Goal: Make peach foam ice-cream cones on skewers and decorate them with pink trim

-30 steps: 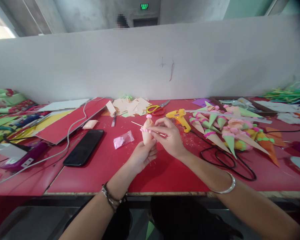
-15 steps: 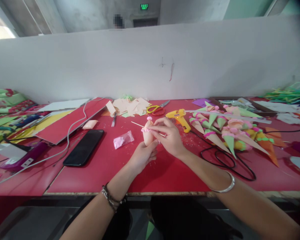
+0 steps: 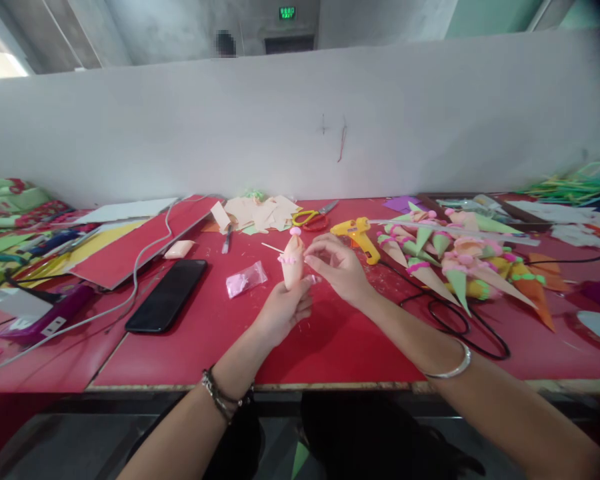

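My left hand [image 3: 281, 309] is closed round the lower end of a peach foam cone [image 3: 293, 261] with a pink ball on top and a pink band round it. It holds the cone upright over the red table [image 3: 330, 340]. My right hand [image 3: 336, 265] sits just right of the cone, fingers curled in a pinch near the pink band. What it pinches is too small to name. A thin wooden stick [image 3: 273, 248] shows behind the cone.
A black phone [image 3: 167, 294] and a small pink bag [image 3: 246, 279] lie to the left. A yellow glue gun [image 3: 357, 235], scissors [image 3: 313, 216] and a heap of finished cones [image 3: 450, 257] lie to the right, with a black cable [image 3: 455, 327] looping in front.
My right hand has drawn slightly back to the right, off the cone's band. The left hand still holds the cone in about the same place.
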The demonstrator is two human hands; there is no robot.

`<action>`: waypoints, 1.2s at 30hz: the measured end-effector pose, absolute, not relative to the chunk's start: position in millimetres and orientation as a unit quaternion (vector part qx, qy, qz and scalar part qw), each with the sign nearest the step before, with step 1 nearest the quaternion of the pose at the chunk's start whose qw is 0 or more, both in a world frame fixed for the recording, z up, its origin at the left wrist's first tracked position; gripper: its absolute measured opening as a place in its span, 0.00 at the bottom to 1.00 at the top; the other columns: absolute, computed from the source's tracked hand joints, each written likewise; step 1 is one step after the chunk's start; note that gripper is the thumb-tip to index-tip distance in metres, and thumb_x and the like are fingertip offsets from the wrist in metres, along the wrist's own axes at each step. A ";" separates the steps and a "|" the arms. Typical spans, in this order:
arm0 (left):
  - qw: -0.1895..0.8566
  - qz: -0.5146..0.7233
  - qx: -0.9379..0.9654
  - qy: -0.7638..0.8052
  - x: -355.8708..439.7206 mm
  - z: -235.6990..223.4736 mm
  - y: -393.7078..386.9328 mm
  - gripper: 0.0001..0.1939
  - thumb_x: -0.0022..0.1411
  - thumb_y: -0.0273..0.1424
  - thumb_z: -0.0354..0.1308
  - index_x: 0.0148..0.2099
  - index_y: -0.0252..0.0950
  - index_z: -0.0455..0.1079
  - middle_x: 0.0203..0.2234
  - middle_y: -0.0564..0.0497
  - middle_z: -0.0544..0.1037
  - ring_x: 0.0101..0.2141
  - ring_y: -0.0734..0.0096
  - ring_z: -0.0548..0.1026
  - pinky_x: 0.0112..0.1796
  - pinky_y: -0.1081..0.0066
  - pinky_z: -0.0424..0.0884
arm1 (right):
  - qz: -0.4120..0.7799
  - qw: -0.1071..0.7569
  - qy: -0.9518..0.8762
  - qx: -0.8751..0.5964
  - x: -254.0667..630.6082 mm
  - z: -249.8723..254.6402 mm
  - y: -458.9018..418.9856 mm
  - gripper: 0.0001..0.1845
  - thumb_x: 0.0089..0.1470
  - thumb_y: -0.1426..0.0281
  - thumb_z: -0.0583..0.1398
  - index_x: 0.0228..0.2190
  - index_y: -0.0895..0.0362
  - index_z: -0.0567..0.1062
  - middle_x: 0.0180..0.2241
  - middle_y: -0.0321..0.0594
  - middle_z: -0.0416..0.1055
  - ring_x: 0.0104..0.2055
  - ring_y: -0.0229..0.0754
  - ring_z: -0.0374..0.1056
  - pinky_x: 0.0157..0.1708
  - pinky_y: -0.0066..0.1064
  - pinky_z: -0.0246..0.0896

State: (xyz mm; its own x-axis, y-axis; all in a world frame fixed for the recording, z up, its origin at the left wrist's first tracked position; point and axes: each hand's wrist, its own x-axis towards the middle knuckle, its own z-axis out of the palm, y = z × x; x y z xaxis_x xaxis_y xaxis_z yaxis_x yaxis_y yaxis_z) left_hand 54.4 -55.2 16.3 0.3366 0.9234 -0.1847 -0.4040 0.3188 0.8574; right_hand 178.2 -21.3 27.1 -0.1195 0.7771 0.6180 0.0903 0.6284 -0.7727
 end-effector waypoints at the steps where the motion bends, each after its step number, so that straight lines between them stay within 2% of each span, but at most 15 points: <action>1: 0.737 0.468 0.348 0.342 53.5 16.8 -54.3 0.18 0.46 0.34 0.61 0.22 0.35 0.52 0.12 0.64 0.49 0.13 0.88 0.48 0.14 0.82 0.44 | 0.295 0.583 -0.690 -0.312 179.4 27.5 -21.3 0.03 0.48 0.69 0.57 0.27 0.55 0.70 0.30 0.36 0.60 0.34 0.35 0.61 0.34 0.29 0.61; 6: 0.733 0.523 0.295 0.319 50.4 18.0 -50.0 0.18 0.45 0.32 0.62 0.24 0.35 0.52 0.12 0.64 0.48 0.13 0.88 0.47 0.14 0.83 0.44 | 0.273 0.486 -0.776 -0.295 184.4 30.3 -22.4 0.08 0.47 0.71 0.58 0.33 0.54 0.71 0.31 0.36 0.62 0.32 0.35 0.61 0.33 0.29 0.60; 9: 0.732 0.527 0.292 0.318 50.3 17.5 -48.8 0.17 0.45 0.32 0.63 0.25 0.35 0.54 0.11 0.65 0.47 0.12 0.88 0.47 0.14 0.83 0.44 | 0.229 0.465 -0.805 -0.289 184.8 30.8 -23.4 0.07 0.48 0.72 0.57 0.32 0.54 0.73 0.30 0.36 0.63 0.31 0.35 0.62 0.32 0.29 0.60; 13: 0.738 0.527 0.289 0.308 49.9 17.9 -49.2 0.18 0.44 0.32 0.63 0.24 0.35 0.53 0.12 0.65 0.47 0.12 0.88 0.47 0.14 0.83 0.45 | 0.222 0.485 -0.793 -0.294 182.7 29.3 -24.7 0.06 0.48 0.72 0.57 0.30 0.55 0.74 0.28 0.36 0.64 0.30 0.34 0.62 0.31 0.28 0.60; 19: 0.752 0.522 0.290 0.279 48.7 19.7 -50.8 0.17 0.45 0.31 0.63 0.25 0.35 0.54 0.13 0.64 0.47 0.13 0.88 0.47 0.14 0.84 0.45 | 0.316 0.553 -0.713 -0.294 178.4 27.1 -23.4 0.02 0.46 0.72 0.59 0.24 0.56 0.71 0.26 0.34 0.65 0.30 0.34 0.63 0.30 0.27 0.59; 22: 0.754 0.519 0.289 0.280 48.5 18.3 -50.1 0.17 0.47 0.31 0.62 0.25 0.35 0.53 0.12 0.64 0.47 0.13 0.88 0.47 0.14 0.84 0.45 | 0.343 0.590 -0.654 -0.324 180.0 28.9 -21.1 0.03 0.47 0.70 0.57 0.25 0.56 0.70 0.26 0.34 0.67 0.29 0.34 0.63 0.30 0.27 0.60; 25: 0.742 0.523 0.293 0.300 49.0 16.8 -49.5 0.17 0.47 0.31 0.61 0.24 0.35 0.52 0.12 0.64 0.47 0.13 0.88 0.47 0.14 0.83 0.44 | 0.270 0.589 -0.676 -0.350 182.6 31.4 -22.2 0.05 0.50 0.69 0.55 0.28 0.56 0.72 0.29 0.36 0.68 0.30 0.35 0.64 0.30 0.27 0.59; 29: 0.717 0.511 0.321 0.348 51.1 17.2 -51.7 0.17 0.47 0.32 0.61 0.23 0.35 0.52 0.12 0.64 0.49 0.13 0.87 0.49 0.15 0.82 0.45 | 0.127 0.525 -0.775 -0.328 181.7 33.1 -30.0 0.07 0.51 0.71 0.54 0.31 0.56 0.73 0.29 0.37 0.66 0.32 0.35 0.62 0.31 0.27 0.58; 36: 0.696 0.481 0.373 0.381 54.6 20.3 -56.2 0.18 0.46 0.35 0.60 0.22 0.35 0.52 0.12 0.63 0.48 0.14 0.87 0.49 0.16 0.81 0.45 | 0.110 0.501 -0.798 -0.318 178.2 34.0 -33.8 0.06 0.52 0.70 0.54 0.26 0.57 0.70 0.26 0.35 0.63 0.28 0.33 0.60 0.29 0.26 0.57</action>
State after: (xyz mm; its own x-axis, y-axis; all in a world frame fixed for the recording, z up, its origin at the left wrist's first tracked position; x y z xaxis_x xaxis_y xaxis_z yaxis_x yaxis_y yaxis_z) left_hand 54.6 -56.2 20.3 0.2473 0.9538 -0.1705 -0.3857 0.2583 0.8857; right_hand 178.2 -33.8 34.0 -0.2971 0.6171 0.7286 0.3966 0.7739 -0.4938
